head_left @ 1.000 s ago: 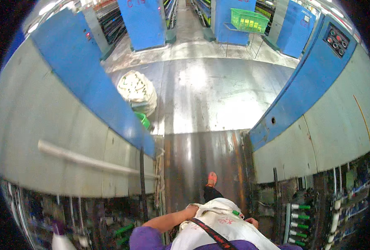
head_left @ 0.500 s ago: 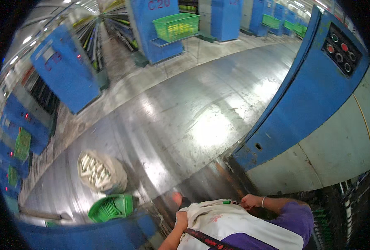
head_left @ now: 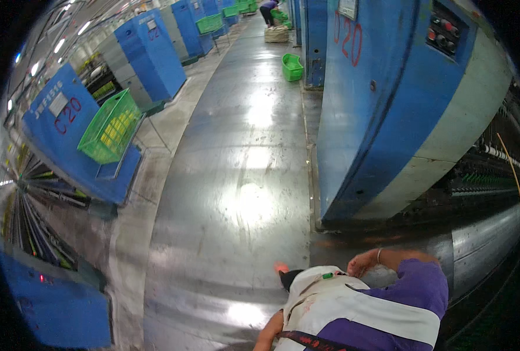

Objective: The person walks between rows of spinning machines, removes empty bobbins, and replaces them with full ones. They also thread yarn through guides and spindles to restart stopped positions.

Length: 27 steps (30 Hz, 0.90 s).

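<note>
My right hand (head_left: 362, 263) hangs just beyond the right edge of the white apron (head_left: 315, 295), a light band round its wrist. Its fingers are curled in, and the palm is hidden. Low on the apron's left side, my left hand (head_left: 278, 322) shows only in part, with its fingers out of sight behind the cloth. A small green piece (head_left: 328, 275) lies at the apron's top edge. A dark strap (head_left: 312, 339) crosses my front.
Tall blue machine cabinets (head_left: 359, 123) line both sides of a shiny metal walkway (head_left: 231, 193). At left, a green basket (head_left: 111, 126) with yellow contents rests on a stand. Farther along are a green tub (head_left: 292, 67), a pale sack (head_left: 276, 35) and a bending person (head_left: 267, 13).
My view has swung right, along the walkway. The sack of white bobbins and green scoop-shaped tub at lower left have left the picture. My right hand has moved off the apron's edge.
</note>
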Available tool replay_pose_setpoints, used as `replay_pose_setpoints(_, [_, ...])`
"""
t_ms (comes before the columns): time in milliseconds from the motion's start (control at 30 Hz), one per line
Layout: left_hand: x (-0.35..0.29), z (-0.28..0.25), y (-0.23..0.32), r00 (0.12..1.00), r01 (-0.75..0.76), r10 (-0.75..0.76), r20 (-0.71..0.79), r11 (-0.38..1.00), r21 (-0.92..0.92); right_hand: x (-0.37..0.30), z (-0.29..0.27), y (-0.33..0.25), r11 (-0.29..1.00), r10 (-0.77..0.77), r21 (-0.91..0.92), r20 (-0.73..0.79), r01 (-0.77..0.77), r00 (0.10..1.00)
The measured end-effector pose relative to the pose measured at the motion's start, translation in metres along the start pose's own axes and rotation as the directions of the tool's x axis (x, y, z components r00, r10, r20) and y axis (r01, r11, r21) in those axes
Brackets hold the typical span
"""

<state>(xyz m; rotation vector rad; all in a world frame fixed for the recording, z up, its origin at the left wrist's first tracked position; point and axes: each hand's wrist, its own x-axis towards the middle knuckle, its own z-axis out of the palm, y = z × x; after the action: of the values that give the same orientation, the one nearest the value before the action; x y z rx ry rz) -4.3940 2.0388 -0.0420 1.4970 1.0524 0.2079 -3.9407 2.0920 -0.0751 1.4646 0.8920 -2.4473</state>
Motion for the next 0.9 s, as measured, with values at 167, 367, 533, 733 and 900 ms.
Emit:
replay_pose_setpoints(167, [0.096, -0.149, -0.039, 0.984, 0.015, -0.038, 0.173, 0.991, 0.132, 0.087, -0.030, -0.079, 0.909, 0.051, 0.407, 0.097, -0.087, 0.994])
replay_pose_setpoints(367, [0.200, -0.353, 0.003, 0.928, -0.043, -0.139, 0.346, 0.883, 0.467, 0.169, -0.080, -0.295, 0.986, 0.081, -0.144, -0.037, -0.086, 0.996])
replay_pose_setpoints(533, [0.275, -0.463, 0.050, 0.984, -0.111, 0.039, 0.175, 0.899, 0.424, 0.213, -0.133, -0.447, 0.833, 0.289, -0.493, -0.001, -0.251, 0.957])
replay_pose_setpoints(733, [0.404, -0.634, 0.080, 0.994, -0.081, 0.105, -0.013, 0.839, 0.539, 0.244, -0.162, -0.524, 0.987, 0.143, -0.049, -0.202, -0.156, 0.969])
replay_pose_setpoints(900, [0.558, -0.744, 0.107, 0.869, -0.260, -0.036, 0.493, 0.816, 0.517, 0.216, -0.183, -0.643, 0.954, -0.006, -0.275, -0.419, -0.120, 0.908])
